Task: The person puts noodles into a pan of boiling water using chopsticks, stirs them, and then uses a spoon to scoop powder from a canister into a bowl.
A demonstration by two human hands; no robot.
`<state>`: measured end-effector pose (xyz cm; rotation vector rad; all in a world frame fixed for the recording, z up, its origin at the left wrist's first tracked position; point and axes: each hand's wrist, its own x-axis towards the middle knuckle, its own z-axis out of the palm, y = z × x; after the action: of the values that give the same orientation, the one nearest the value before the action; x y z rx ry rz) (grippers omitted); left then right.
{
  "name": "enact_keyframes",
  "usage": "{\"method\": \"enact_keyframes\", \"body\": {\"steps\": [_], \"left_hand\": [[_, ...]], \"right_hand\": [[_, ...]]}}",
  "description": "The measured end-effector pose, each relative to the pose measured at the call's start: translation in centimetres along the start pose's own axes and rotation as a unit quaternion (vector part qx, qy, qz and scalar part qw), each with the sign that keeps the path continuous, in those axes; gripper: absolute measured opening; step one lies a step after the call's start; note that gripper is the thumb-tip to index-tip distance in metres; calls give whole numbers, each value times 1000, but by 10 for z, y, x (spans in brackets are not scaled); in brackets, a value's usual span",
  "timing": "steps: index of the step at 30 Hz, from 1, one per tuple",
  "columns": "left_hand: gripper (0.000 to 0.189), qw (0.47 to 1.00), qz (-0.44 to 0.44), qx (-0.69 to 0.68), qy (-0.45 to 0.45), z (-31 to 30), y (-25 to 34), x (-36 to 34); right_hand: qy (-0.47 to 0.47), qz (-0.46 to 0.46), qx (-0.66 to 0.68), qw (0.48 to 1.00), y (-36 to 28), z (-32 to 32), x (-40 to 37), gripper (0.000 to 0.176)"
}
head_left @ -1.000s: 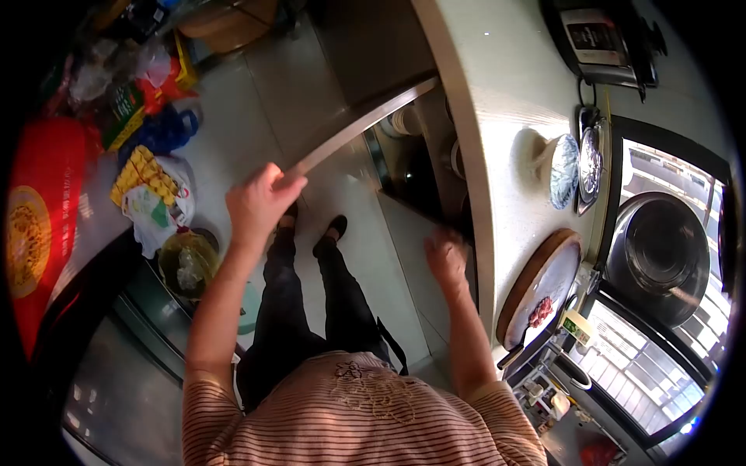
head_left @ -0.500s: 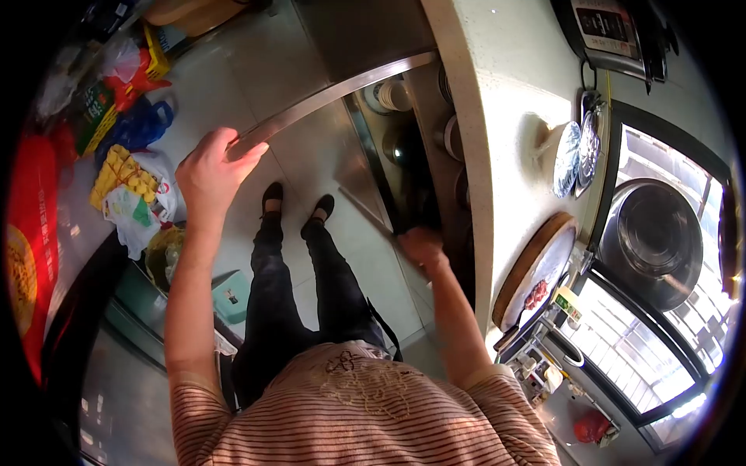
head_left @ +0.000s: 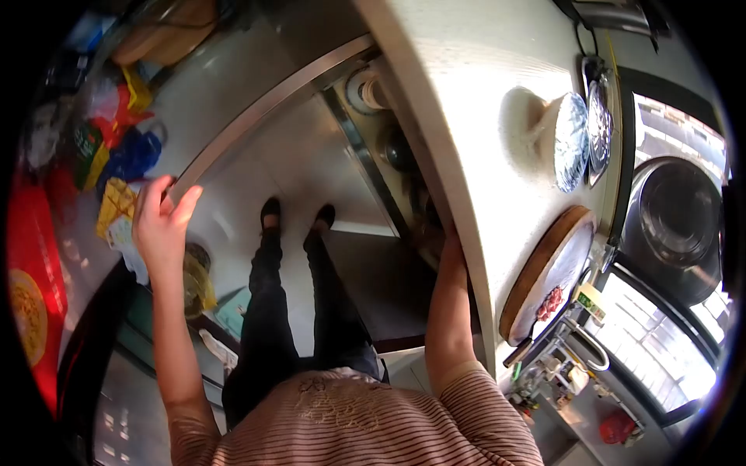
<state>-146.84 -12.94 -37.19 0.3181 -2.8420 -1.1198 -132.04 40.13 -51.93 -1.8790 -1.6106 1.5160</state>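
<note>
At the left, my left hand (head_left: 165, 219) pinches the end of the metal-edged cabinet door (head_left: 264, 105), thumb and fingers on either side of its edge. The door stands swung out from the counter. My right hand (head_left: 435, 237) reaches into the lower cabinet under the countertop; its fingers are mostly hidden in shadow, and what they hold, if anything, cannot be made out. Near it inside the cabinet are a dark round pot (head_left: 398, 149) and stacked white bowls (head_left: 371, 92). A second dark door panel (head_left: 381, 283) stands open beside my legs.
On the counter (head_left: 466, 78) are a foil-like patterned bowl (head_left: 571, 142) and a round wooden chopping board (head_left: 544, 276) with red meat (head_left: 550, 303). Plastic bags (head_left: 132, 159) and a red package (head_left: 35, 287) lie at the left. A teal bin (head_left: 233, 311) stands by my legs.
My left hand has moved left and down with the door edge. The lower dark panel has swung out beside my legs, and my right hand has gone deeper into the cabinet.
</note>
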Motion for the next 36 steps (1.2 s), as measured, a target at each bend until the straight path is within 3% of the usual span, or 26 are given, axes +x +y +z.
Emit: {"method": "enact_keyframes", "body": {"steps": [3, 5, 7, 8, 10, 11, 13, 14, 15, 17, 19, 23, 29, 36], "left_hand": [[20, 967, 165, 129, 145, -4, 54, -15], [18, 965, 194, 64, 163, 6, 69, -40], [19, 976, 208, -42, 52, 37, 86, -66], [20, 986, 99, -124, -49, 58, 101, -84], [21, 963, 41, -169, -205, 115, 113, -110], [21, 938, -37, -204, -278, 144, 117, -123], [23, 918, 25, -192, -346, 204, 118, -143], [27, 903, 15, -113, -415, 212, 139, -143], [36, 878, 69, -32, -473, 240, 144, -143], [37, 829, 145, 85, -533, 285, 152, -151], [37, 796, 177, 165, -555, 320, 154, -159], [38, 778, 183, 231, -555, 346, 139, -169], [39, 787, 161, 252, -539, 351, 121, -178], [40, 806, 127, 243, -525, 356, 114, -190]], "right_hand": [[12, -6, 27, 1000, 5, -6, 2, 35], [20, -7, 39, 999, 16, -15, 1, 35], [25, -7, 49, 998, 24, -22, -4, 35], [28, -6, 55, 998, 25, -22, -9, 35], [30, -10, 60, 998, 30, -26, -13, 34], [31, -11, 62, 998, 33, -28, -13, 34], [30, -15, 69, 997, 36, -28, -18, 34], [29, -17, 68, 997, 40, -31, -23, 34], [27, -19, 71, 997, 42, -33, -24, 34], [21, -18, 65, 997, 54, -42, -43, 34], [17, -17, 59, 998, 63, -55, -62, 33], [6, 1, 45, 999, 80, -91, -113, 33], [1, 52, 28, 998, 102, -139, -180, 32], [4, 80, 25, 997, 105, -160, -194, 32]]}}
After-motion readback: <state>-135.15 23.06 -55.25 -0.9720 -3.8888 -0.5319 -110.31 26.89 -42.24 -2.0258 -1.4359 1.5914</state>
